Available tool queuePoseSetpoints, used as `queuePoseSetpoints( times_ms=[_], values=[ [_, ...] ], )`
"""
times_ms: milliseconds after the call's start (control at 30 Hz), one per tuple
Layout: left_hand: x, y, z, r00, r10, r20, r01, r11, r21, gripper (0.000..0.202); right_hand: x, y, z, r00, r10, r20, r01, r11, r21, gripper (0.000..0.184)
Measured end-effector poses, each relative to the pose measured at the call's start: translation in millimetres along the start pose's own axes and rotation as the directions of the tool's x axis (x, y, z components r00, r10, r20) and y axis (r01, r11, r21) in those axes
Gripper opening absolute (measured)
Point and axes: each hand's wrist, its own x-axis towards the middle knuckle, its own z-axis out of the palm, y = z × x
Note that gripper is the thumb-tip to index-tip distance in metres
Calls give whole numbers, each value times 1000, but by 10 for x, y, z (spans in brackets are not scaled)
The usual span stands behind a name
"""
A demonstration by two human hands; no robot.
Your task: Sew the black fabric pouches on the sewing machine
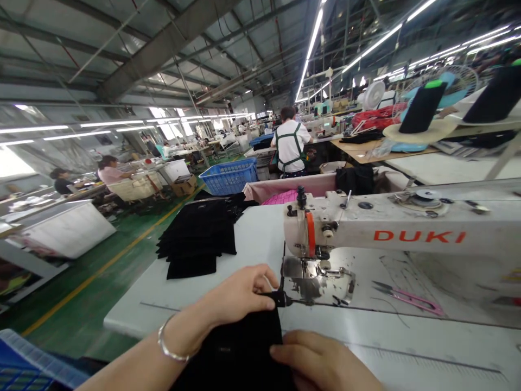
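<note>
A piece of black fabric [244, 347] with a small label lies at the front edge of the sewing machine table. My left hand [244, 293], with a bracelet at the wrist, pinches its upper edge near a small black fitting [280, 298]. My right hand [321, 358] grips the fabric's right side lower down, its fingertips partly hidden. Just beyond my hands stands the sewing machine [366, 228], its needle area right of the fabric. Pink-handled thread snips [411, 298] rest on the machine bed.
A stack of black fabric pieces [199, 228] sits at the table's far left. Behind it are a blue basket [230, 175] and a pink-lined bin [260, 191]. Black thread cones [423, 108] stand at right. A co-worker [291, 142] sits ahead, facing away. Another blue crate [28, 364] is at lower left.
</note>
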Motion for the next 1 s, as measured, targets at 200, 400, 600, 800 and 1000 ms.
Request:
queuePoseSetpoints(
  times_ms=[200, 400, 600, 800, 1000],
  values=[
    [919, -380, 331, 965, 91, -245, -25, 965, 262, 26, 229, 593, -49, 994, 106, -11, -98, 869, -484, 20],
    [1315, -365, 472, 909, 272, -315, -118, 895, 431, 13, 243, 897, -357, 994, 104, -33, -105, 830, -548, 25],
    [889, -440, 670, 887, 410, -212, -274, 838, 473, 24, -30, 926, -250, 996, 35, -85, -75, 844, -531, 27],
    [790, -523, 622, 860, 499, -107, -400, 789, 466, 31, -36, 911, -215, 992, 18, -129, -82, 857, -509, 30],
    [837, -541, 526, 851, 524, -50, -446, 768, 460, 30, 12, 842, -220, 990, 35, -134, -101, 844, -526, 31]
  ],
)
